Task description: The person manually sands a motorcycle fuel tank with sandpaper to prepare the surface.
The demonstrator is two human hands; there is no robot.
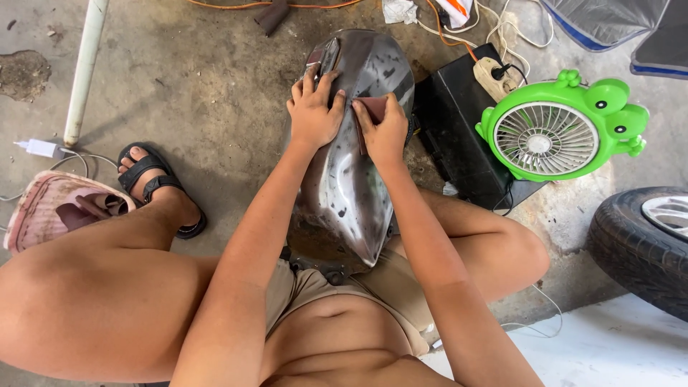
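Head view. The bare grey metal motorcycle fuel tank (pixel 351 172) rests between the person's knees, narrow end toward the body, on the concrete floor (pixel 208 93). All positions below refer to this tank.

The left hand (pixel 313 111) lies flat on the upper left face of the tank, fingers (pixel 309 80) pressed together and extended toward the far end.

The right hand (pixel 385 132) lies on the upper right face, just beside the left hand, fingers pressing a dark reddish-brown sheet of sandpaper (pixel 374 109) against the metal.

To the right of the tank stands a black rectangular box (pixel 459 143); beyond it, a green frog-shaped plastic fan (pixel 552 132). Farther right lies a black rubber tyre (pixel 638 244). To the left, a black sandal (pixel 154 183) is on the person's foot.
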